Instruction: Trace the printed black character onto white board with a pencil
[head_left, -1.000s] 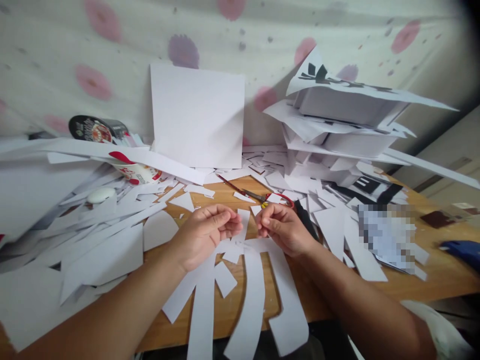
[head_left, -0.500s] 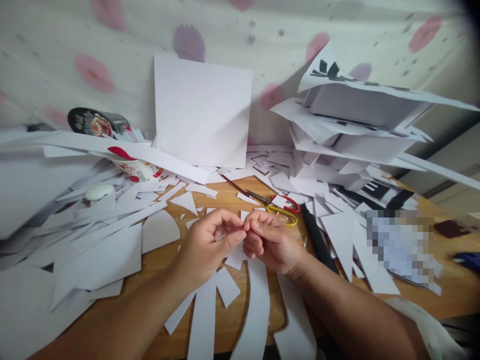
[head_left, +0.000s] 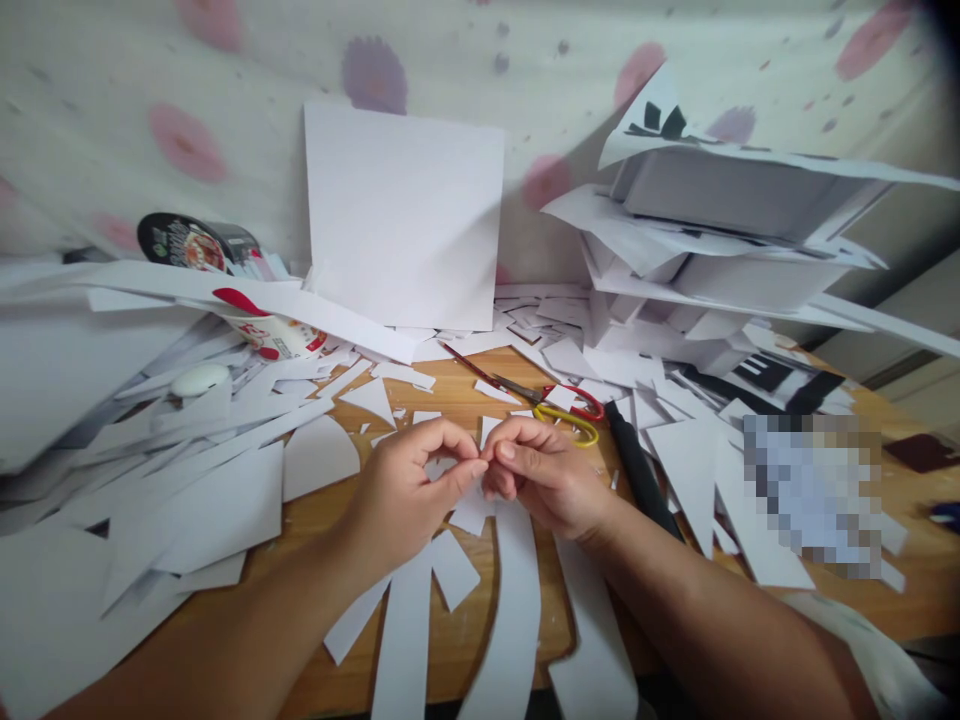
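Observation:
Near the centre of the view, my left hand (head_left: 420, 485) is closed in a pinch, its thumb and forefinger tips meeting those of my right hand (head_left: 547, 475). My right hand is closed too, thumb pressed on the curled forefinger. Whatever sits between the fingertips is too small to make out. Both hands are above the wooden table (head_left: 450, 660) and white paper strips (head_left: 514, 600). Just beyond my right hand lie scissors (head_left: 551, 408) with red and yellow handles, and a black cylindrical object (head_left: 641, 470) is to its right.
White paper scraps (head_left: 217, 520) heap up at left, near a paper cup (head_left: 277, 335) and a white oval object (head_left: 199, 380). A white board (head_left: 405, 220) stands at the back. Stacked white structures (head_left: 750, 200) rise at right, behind a pixelated item (head_left: 814, 495).
My hands have shifted slightly, and the fingers of my right hand are curled a little differently. The whole view has moved a little.

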